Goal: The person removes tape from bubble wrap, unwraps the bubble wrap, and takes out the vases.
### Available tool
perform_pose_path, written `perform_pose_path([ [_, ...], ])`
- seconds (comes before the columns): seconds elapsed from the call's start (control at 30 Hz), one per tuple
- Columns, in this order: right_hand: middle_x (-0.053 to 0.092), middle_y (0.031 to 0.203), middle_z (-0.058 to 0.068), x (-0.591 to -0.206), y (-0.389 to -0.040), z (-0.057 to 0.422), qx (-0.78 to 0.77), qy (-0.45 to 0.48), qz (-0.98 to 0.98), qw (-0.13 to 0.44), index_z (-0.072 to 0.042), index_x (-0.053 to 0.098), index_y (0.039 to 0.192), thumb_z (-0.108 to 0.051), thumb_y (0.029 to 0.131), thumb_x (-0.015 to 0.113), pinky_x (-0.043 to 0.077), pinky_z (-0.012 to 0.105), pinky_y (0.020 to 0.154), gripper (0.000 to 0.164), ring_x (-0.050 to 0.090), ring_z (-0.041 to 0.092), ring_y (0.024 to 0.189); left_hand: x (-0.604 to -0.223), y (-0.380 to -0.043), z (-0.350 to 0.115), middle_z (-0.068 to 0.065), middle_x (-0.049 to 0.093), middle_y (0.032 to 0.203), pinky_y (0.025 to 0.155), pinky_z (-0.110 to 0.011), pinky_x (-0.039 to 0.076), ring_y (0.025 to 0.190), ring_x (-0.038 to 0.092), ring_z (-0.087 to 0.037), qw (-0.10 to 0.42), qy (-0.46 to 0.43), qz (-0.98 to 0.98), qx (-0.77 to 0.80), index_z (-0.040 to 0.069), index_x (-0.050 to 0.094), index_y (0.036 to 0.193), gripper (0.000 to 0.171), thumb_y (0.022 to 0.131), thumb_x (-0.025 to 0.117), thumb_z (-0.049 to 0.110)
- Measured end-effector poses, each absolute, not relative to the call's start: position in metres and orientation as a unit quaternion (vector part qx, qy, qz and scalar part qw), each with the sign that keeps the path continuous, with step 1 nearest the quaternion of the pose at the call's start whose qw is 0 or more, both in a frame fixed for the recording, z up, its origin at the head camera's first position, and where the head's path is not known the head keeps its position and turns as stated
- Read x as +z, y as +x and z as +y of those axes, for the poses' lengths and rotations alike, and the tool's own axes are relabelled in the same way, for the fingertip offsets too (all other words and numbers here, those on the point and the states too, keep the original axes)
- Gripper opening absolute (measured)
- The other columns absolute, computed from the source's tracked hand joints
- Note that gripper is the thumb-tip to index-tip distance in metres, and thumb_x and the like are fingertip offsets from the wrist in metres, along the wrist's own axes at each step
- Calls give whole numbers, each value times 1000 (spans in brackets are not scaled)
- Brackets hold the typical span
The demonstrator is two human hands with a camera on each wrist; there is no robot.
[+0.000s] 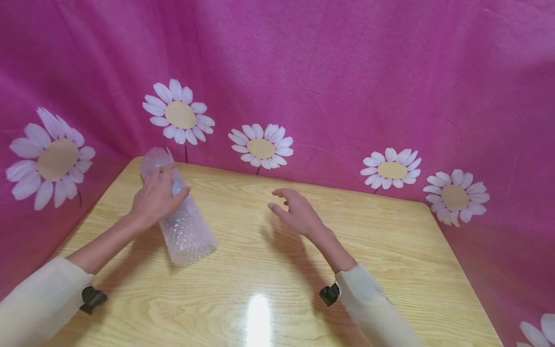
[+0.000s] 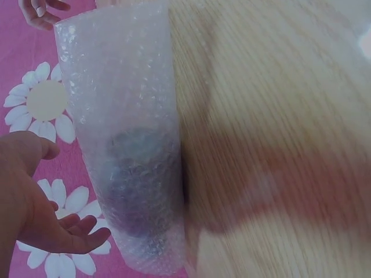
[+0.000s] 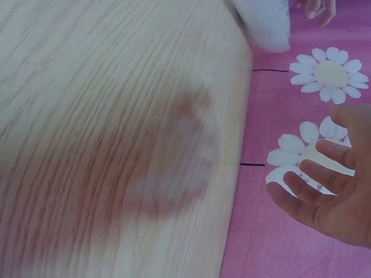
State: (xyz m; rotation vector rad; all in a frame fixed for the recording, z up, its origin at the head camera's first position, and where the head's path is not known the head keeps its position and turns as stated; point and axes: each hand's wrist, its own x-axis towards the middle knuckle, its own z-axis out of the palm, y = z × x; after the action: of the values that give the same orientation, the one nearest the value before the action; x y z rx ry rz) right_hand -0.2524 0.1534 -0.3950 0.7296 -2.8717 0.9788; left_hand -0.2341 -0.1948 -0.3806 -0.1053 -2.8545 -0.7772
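A clear bubble-wrap package [image 1: 188, 236], long and flattish, lies on the left part of the wooden table. Through its plastic in the left wrist view, a dark, blurred shape [image 2: 139, 185] shows at one end; its kind cannot be told. Over the package, my left hand [image 1: 156, 200] hovers with fingers loosely bent, and a gap separates it from the wrap in the left wrist view. My right hand [image 1: 299, 212] hangs above the middle of the table, fingers relaxed and holding nothing. From the right wrist, only one end of the wrap [image 3: 264, 26] shows.
The light wood-grain table [image 1: 368, 289] has a bright light reflection near its front. Pink cloth [image 1: 321, 72] printed with white daisies rises behind it and along both sides. Each sleeve cuff carries a small black device [image 1: 329, 294].
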Motion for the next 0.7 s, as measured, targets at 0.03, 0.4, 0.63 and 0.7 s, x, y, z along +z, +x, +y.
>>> perform_pose_path([
  [0.03, 57, 136, 14, -396, -253, 152, 316, 235, -919, 10, -3, 56, 137, -32, 100, 59, 50, 44, 95, 47, 61, 38, 113, -381, -233, -196, -37, 34, 141, 80, -73, 45, 124, 39, -55, 92, -33, -960, -262, -5, 28, 150, 74, 95, 61, 33],
  [0.4, 60, 133, 13, -399, -254, 136, 320, 234, -918, -3, -2, 57, 136, -31, 100, 61, 50, 44, 95, 46, 61, 38, 112, -381, -232, -200, -37, 35, 139, 83, -75, 42, 126, 36, -55, 111, -24, -955, -275, -8, 29, 147, 73, 93, 63, 29],
  [0.63, 60, 132, 15, -401, -253, 120, 329, 239, -914, -10, -3, 57, 136, -31, 100, 61, 50, 43, 93, 45, 62, 36, 110, -385, -228, -205, -38, 33, 140, 81, -75, 42, 121, 38, -58, 97, -6, -957, -274, -9, 28, 147, 75, 94, 61, 31],
  [0.7, 59, 132, 18, -401, -253, 114, 336, 244, -910, -14, -3, 56, 136, -30, 100, 61, 50, 44, 93, 46, 61, 37, 110, -386, -226, -207, -38, 33, 140, 80, -76, 42, 121, 38, -58, 97, -3, -957, -274, -9, 28, 147, 74, 93, 62, 31],
])
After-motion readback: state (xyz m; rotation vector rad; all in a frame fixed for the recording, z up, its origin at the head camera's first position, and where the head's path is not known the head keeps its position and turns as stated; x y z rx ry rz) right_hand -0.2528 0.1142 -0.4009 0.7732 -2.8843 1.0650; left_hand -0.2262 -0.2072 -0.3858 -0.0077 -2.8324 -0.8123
